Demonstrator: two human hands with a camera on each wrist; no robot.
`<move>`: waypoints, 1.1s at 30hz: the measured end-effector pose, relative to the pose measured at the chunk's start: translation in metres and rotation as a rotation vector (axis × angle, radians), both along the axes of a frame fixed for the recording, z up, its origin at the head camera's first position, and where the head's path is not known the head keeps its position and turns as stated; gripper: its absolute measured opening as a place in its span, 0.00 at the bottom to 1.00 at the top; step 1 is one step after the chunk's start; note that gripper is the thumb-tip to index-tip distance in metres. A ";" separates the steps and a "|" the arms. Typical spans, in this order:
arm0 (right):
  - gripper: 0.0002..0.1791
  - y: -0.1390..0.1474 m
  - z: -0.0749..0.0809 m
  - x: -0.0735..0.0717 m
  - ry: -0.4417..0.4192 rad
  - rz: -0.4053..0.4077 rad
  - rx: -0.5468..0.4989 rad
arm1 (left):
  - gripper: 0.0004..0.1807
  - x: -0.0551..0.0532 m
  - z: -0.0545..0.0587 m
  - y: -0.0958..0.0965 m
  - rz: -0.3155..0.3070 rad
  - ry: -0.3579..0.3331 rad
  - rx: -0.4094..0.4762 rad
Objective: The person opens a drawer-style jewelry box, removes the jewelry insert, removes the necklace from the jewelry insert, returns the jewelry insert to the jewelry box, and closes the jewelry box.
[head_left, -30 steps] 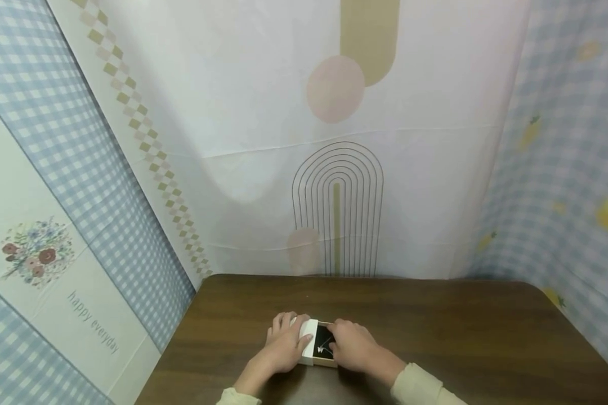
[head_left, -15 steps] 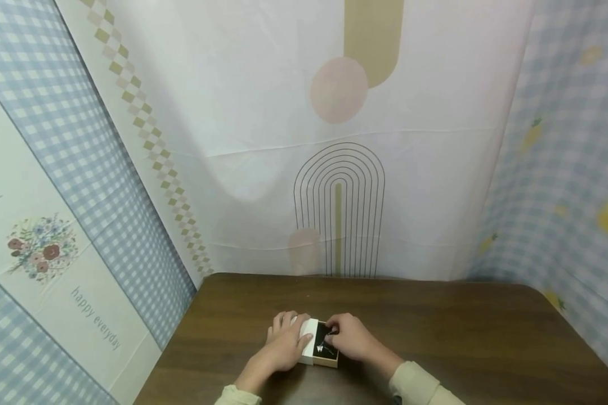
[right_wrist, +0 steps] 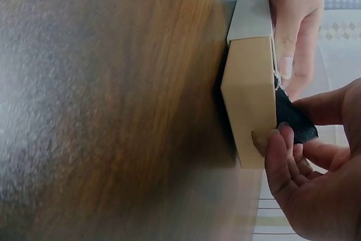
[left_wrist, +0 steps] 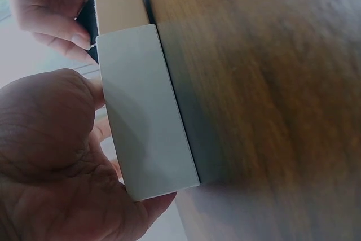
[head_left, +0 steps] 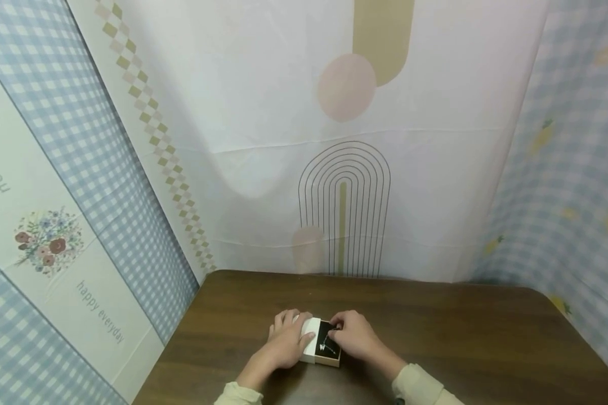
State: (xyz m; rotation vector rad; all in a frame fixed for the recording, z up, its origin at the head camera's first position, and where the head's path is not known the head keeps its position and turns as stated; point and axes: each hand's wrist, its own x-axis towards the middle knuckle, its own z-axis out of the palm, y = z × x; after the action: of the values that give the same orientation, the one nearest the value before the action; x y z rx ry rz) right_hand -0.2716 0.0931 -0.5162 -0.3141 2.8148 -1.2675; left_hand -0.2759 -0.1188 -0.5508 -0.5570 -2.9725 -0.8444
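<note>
A small box with a white sleeve and a tan drawer lies on the table, the drawer partly out to the right. My left hand grips the sleeve, palm along its near side and thumb on top. Inside the drawer sits a black insert carrying a thin silver necklace with a small pendant. My right hand pinches the right part of the black insert, which is tilted up above the drawer rim in the right wrist view. Its fingers cover part of the chain.
The brown wooden table has rounded far corners and extends on both sides of the box. Behind it hangs a white patterned cloth. Blue checked cloths flank the table, at left and right.
My right hand has shifted back from over the drawer, uncovering more of the black insert and necklace, and its fingers now pinch the insert. My left hand stays on the sleeve.
</note>
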 end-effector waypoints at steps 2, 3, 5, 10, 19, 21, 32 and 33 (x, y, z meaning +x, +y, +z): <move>0.11 0.000 0.001 0.001 -0.004 -0.015 0.006 | 0.24 0.000 -0.001 0.001 0.000 -0.004 0.000; 0.11 0.000 0.001 0.002 -0.006 -0.021 0.002 | 0.24 0.000 -0.001 0.001 -0.001 -0.005 0.001; 0.11 0.000 0.001 0.003 -0.013 -0.034 -0.009 | 0.23 0.001 -0.001 0.002 -0.001 -0.003 0.003; 0.13 0.003 0.002 0.007 -0.043 -0.048 -0.063 | 0.23 0.003 -0.004 0.004 -0.002 0.010 0.005; 0.12 0.012 -0.002 0.010 -0.050 -0.065 -0.087 | 0.23 0.008 -0.009 0.004 -0.004 0.013 0.017; 0.12 0.016 -0.001 0.009 -0.042 -0.075 -0.101 | 0.23 0.006 -0.009 0.004 -0.004 0.016 0.017; 0.15 0.038 0.020 0.011 -0.055 -0.045 -0.327 | 0.24 0.003 -0.001 0.001 -0.002 -0.001 0.005; 0.15 0.039 0.023 0.011 -0.041 -0.049 -0.324 | 0.24 0.002 -0.002 0.001 -0.002 0.002 0.004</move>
State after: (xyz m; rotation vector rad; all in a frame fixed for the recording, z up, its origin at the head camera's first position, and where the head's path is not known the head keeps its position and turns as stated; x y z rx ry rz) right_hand -0.2605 0.1324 -0.4929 -0.2254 2.5913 -1.7210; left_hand -0.2735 -0.1178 -0.5523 -0.5610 -2.9682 -0.8497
